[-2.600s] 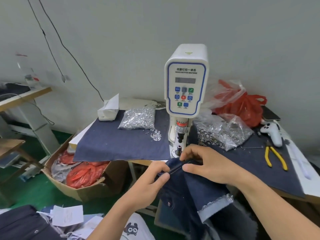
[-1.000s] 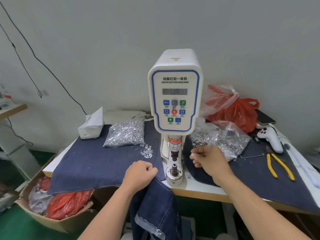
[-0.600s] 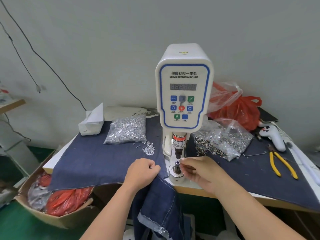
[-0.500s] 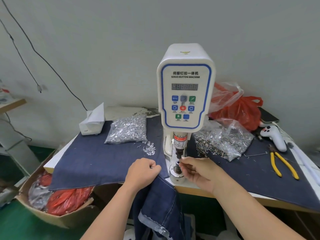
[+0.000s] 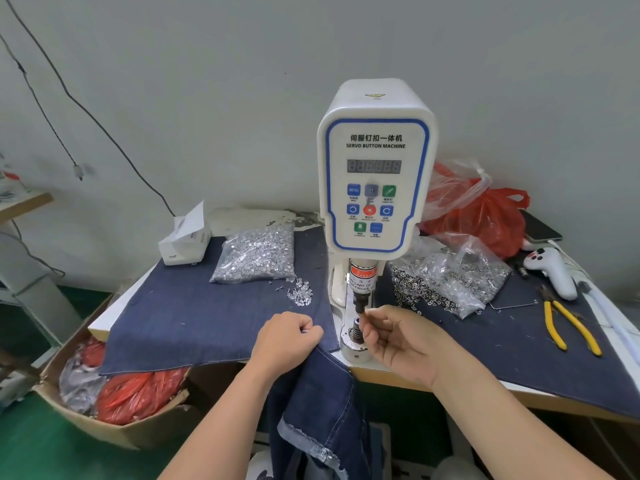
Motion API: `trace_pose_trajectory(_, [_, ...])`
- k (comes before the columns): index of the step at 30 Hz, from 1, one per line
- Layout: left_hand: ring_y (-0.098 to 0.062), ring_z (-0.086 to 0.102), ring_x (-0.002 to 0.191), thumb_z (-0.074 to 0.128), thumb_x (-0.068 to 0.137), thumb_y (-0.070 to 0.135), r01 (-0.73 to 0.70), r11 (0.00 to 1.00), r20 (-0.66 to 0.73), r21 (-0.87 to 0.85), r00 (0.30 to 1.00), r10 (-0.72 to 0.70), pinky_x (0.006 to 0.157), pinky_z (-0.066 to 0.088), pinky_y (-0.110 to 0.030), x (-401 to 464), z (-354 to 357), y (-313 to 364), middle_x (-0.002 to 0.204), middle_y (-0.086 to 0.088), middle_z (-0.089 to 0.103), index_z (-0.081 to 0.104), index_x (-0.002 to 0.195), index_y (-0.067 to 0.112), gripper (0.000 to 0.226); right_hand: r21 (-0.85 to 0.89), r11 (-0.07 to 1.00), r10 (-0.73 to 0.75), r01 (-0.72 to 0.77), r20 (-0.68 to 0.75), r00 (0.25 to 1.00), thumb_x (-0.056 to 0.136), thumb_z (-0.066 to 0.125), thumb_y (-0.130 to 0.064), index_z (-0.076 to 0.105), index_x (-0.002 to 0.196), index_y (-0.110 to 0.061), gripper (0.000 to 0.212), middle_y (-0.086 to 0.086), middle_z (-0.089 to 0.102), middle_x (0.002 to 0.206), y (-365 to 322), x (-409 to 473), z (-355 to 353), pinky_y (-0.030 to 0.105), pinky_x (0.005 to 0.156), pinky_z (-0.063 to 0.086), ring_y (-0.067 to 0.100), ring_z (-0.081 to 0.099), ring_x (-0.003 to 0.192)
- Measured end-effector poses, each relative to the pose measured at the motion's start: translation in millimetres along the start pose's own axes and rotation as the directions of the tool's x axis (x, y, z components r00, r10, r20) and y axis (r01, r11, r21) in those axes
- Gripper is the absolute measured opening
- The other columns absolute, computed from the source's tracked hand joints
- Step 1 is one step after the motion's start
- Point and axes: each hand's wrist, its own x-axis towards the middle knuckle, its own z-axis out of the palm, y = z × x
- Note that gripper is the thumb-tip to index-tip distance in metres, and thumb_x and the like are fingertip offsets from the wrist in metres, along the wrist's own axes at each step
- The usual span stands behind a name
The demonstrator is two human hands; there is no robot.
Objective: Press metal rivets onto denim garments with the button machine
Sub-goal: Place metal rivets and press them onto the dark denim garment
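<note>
The white servo button machine stands mid-table, its black punch above the round lower die. My right hand pinches a small metal rivet at the die, fingertips between punch and die. My left hand is closed on the dark denim garment, which hangs off the table's front edge. A clear bag of silver rivets lies left of the machine, with a small loose pile near it. A second bag of metal parts lies to the right.
A denim cloth covers the table. Yellow-handled pliers, a white controller, a phone and a red plastic bag sit at right. A tissue box is back left. A cardboard box stands on the floor.
My right hand came from the bag of metal parts to the machine's die with a small rivet pinched in its fingers. My left hand stays closed on the denim garment at the table edge.
</note>
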Motion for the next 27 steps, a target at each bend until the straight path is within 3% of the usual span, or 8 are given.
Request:
trace_pose_trajectory(6, [-0.011,0.036,0.06,0.063,0.099,0.026,-0.064,0.986,0.061,-0.151,0.995,0.074,0.063,0.035,-0.032,-9.1,-7.9,-6.7,0.059,0.01,0.039,0.041,0.063,0.014,0.044,-0.021,1.0,-0.02,0.023,0.133,0.991,0.088,0.065,-0.002,0.076,0.106,0.009,0.024,0.021,0.074,0.103,-0.5,-10.9,-17.3,0.024,0.057,0.059,0.018,0.068,0.069])
trace_pose_trajectory(11, [-0.009,0.047,0.072,0.068,0.102,0.026,-0.263,0.906,0.033,-0.332,0.957,0.289,0.074,0.04,-0.029,-36.5,-20.0,10.1,0.078,0.009,0.051,0.041,0.066,0.018,0.045,-0.152,0.978,-0.14,0.145,0.046,0.989,0.098,0.057,-0.007,0.075,0.114,0.003,0.026,0.012,0.07,0.083,6.2,-17.7,-25.1,0.022,0.048,0.05,0.013,0.06,0.058])
trace_pose_trajectory(13, [-0.008,0.048,0.074,0.066,0.099,0.038,-0.313,0.855,0.039,-0.413,0.932,0.36,0.073,0.039,-0.023,-47.2,-24.9,24.0,0.082,0.011,0.054,0.039,0.067,0.022,0.045,-0.564,0.768,-0.32,0.303,0.073,0.945,0.099,0.058,-0.017,0.079,0.107,-0.019,0.022,0.0,0.071,0.082,15.6,-26.1,-27.2,0.021,0.055,0.047,0.01,0.059,0.061])
trace_pose_trajectory(14, [-0.008,0.048,0.074,0.065,0.097,0.043,-0.314,0.836,0.053,-0.45,0.925,0.376,0.073,0.039,-0.021,-51.3,-27.6,31.1,0.083,0.012,0.056,0.04,0.067,0.024,0.044,-0.786,0.509,-0.377,0.352,0.164,0.912,0.098,0.061,-0.024,0.077,0.106,-0.032,0.02,-0.009,0.073,0.087,21.2,-30.5,-28.9,0.018,0.063,0.048,0.006,0.062,0.068])
trace_pose_trajectory(15, [-0.008,0.049,0.074,0.064,0.097,0.045,-0.305,0.821,0.067,-0.483,0.922,0.382,0.073,0.039,-0.021,-53.8,-30.7,37.4,0.084,0.011,0.059,0.042,0.067,0.026,0.042,-0.884,0.252,-0.365,0.394,0.291,0.884,0.097,0.063,-0.03,0.075,0.106,-0.043,0.02,-0.018,0.073,0.095,26.1,-32.8,-30.4,0.014,0.071,0.048,0.0,0.064,0.077])
trace_pose_trajectory(16, [-0.008,0.05,0.074,0.064,0.098,0.045,-0.292,0.806,0.078,-0.515,0.92,0.384,0.073,0.04,-0.02,-55.9,-33.7,41.7,0.084,0.011,0.062,0.044,0.067,0.028,0.04,-0.897,0.093,-0.311,0.431,0.385,0.869,0.096,0.066,-0.033,0.072,0.107,-0.049,0.02,-0.025,0.07,0.102,29.4,-34.5,-31.5,0.011,0.078,0.047,-0.002,0.064,0.087])
trace_pose_trajectory(21, [-0.009,0.056,0.079,0.066,0.1,0.046,-0.26,0.742,0.123,-0.618,0.9,0.418,0.078,0.043,-0.02,-64.6,-42.3,47.4,0.088,0.005,0.069,0.062,0.075,0.031,0.029,-0.872,0.035,-0.223,0.488,0.47,0.854,0.09,0.077,-0.037,0.066,0.113,-0.043,0.026,-0.02,0.062,0.113,23.4,-41.6,-30.2,0.019,0.097,0.045,0.001,0.058,0.108])
trace_pose_trajectory(27, [-0.008,0.05,0.075,0.075,0.092,0.052,-0.233,0.8,0.225,-0.552,0.883,0.413,0.074,0.041,-0.021,-68.9,-41.8,45.0,0.086,0.005,0.065,0.048,0.07,0.028,0.041,-0.847,-0.044,-0.279,0.529,0.519,0.808,0.079,0.086,-0.036,0.061,0.084,-0.039,0.026,-0.015,0.063,0.097,12.2,-47.4,-30.4,0.015,0.081,0.042,0.002,0.056,0.091])
